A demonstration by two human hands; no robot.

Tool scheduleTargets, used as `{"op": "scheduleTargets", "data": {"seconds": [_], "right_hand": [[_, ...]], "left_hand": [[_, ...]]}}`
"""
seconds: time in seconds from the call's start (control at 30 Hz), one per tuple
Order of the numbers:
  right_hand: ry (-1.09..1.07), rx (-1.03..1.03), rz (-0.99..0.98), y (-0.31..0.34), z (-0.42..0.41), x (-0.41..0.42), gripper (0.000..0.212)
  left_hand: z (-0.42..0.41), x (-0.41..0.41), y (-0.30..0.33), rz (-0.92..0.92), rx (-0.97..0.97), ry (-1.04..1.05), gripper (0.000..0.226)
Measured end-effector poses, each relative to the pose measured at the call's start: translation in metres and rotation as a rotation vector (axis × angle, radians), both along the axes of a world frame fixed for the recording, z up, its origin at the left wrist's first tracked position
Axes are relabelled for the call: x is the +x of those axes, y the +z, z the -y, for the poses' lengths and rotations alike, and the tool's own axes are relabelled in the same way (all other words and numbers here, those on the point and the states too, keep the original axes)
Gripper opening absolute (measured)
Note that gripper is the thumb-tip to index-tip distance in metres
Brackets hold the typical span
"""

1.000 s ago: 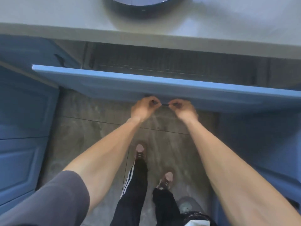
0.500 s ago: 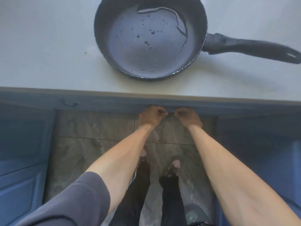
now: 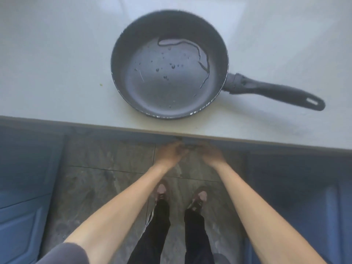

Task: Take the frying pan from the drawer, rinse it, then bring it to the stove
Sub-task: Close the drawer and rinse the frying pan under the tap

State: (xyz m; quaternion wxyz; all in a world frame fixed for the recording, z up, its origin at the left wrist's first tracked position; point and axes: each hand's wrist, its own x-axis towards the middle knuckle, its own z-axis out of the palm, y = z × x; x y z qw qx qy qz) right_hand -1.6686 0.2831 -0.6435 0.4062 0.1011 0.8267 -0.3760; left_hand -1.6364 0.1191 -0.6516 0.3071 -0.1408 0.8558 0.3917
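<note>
The dark frying pan [image 3: 169, 71] sits on the pale countertop [image 3: 57, 63], near its front edge. Water drops and a thin trail of water lie inside it. Its black handle [image 3: 276, 92] points right. Below the counter edge the blue drawer front [image 3: 133, 133] is pushed in flush. My left hand [image 3: 170, 152] and my right hand [image 3: 211, 154] are side by side just under that edge, fingers curled at the small dark drawer handle [image 3: 187, 147]. Both hands are motion-blurred.
Blue cabinet doors [image 3: 24, 187] flank me on the left and on the right [image 3: 304, 187]. Grey stone floor tiles [image 3: 99, 187] lie below, with my two feet [image 3: 162, 191] close to the counter. A tiny green speck [image 3: 100, 84] lies on the countertop left of the pan.
The open drawer has been pushed shut under the counter. My view has risen, so the whole pan on the countertop shows. My hands stay together at the drawer handle.
</note>
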Motion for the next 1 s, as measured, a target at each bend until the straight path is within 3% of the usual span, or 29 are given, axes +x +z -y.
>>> {"op": "scheduleTargets", "data": {"seconds": [0.13, 0.27, 0.37, 0.5, 0.63, 0.77, 1.0], "right_hand": [[0.033, -0.238, -0.016, 0.088, -0.034, 0.035, 0.016], [0.083, -0.302, -0.066, 0.185, -0.07, 0.036, 0.012], [0.021, -0.317, -0.198, 0.228, -0.077, 0.011, 0.011], [-0.013, -0.198, -0.501, 0.242, -0.058, -0.036, 0.016], [0.296, 0.162, -0.694, 0.219, -0.034, -0.078, 0.03], [0.412, 0.406, -0.621, 0.216, -0.017, -0.092, 0.029], [0.259, 0.186, -0.353, 0.238, -0.032, -0.097, 0.031]], "left_hand": [[0.049, 0.047, 0.093, -0.089, 0.072, 0.041, 0.031], [0.1, 0.056, 0.19, -0.216, 0.023, 0.197, 0.017], [0.124, 0.03, 0.228, -0.368, -0.008, 0.339, 0.019], [0.142, -0.024, 0.238, -0.382, -0.017, 0.383, 0.021], [0.152, -0.07, 0.231, -0.32, 0.004, 0.258, 0.031], [0.16, -0.101, 0.222, -0.299, 0.09, 0.18, 0.019], [0.16, -0.128, 0.216, -0.327, 0.061, 0.116, 0.03]]}}
